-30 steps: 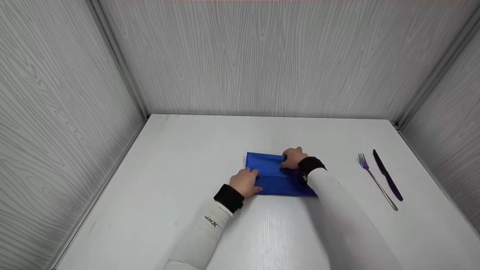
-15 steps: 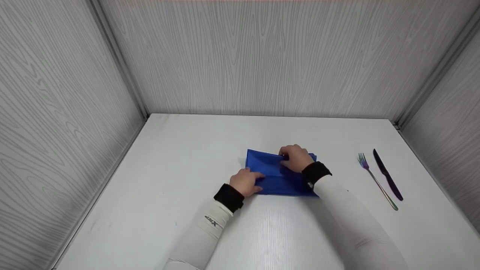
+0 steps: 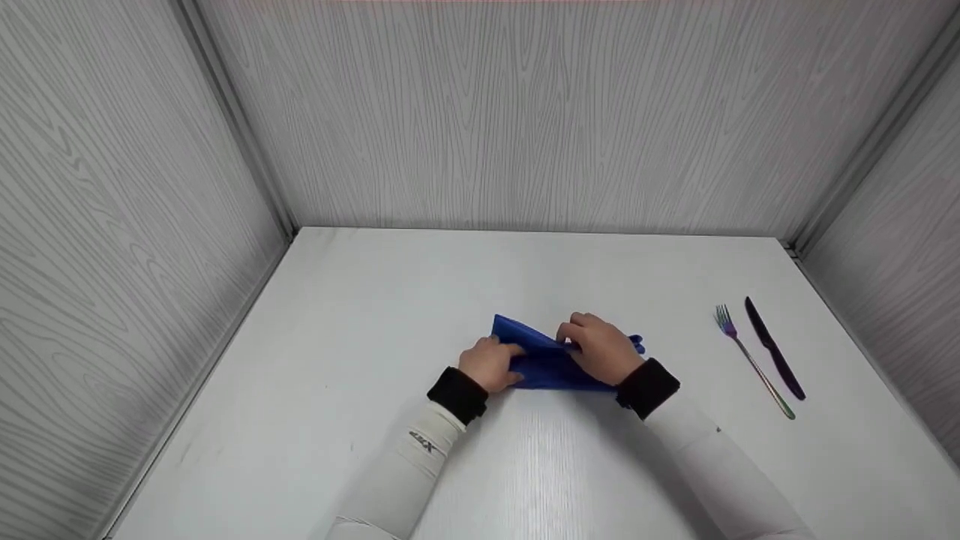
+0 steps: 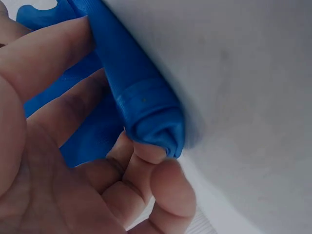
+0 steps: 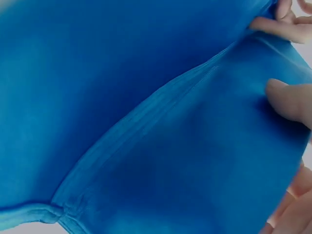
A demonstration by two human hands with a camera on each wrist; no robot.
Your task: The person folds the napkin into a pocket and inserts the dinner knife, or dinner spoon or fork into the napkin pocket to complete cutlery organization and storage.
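A folded blue cloth (image 3: 555,373) lies near the middle of the white table, its far part raised and tilted toward me. At its left end my left hand (image 3: 487,365) holds the layers; in the left wrist view the fingers curl about the rolled end of the cloth (image 4: 141,87). My right hand (image 3: 600,346) pinches the raised far edge. Blue cloth (image 5: 161,146) fills most of the right wrist view, where the left hand's thumb (image 5: 290,101) presses on it. The right hand's own fingertips are hidden there.
To the right on the table (image 3: 337,322) lie a fork (image 3: 754,362) with a rainbow sheen and a dark purple knife (image 3: 775,349), side by side. Grey wood-grain panels (image 3: 495,112) stand behind the table and along both sides.
My right hand has lifted the cloth's far edge and drawn it back toward me, so the far layer now tilts over the near part. The left hand stays in place.
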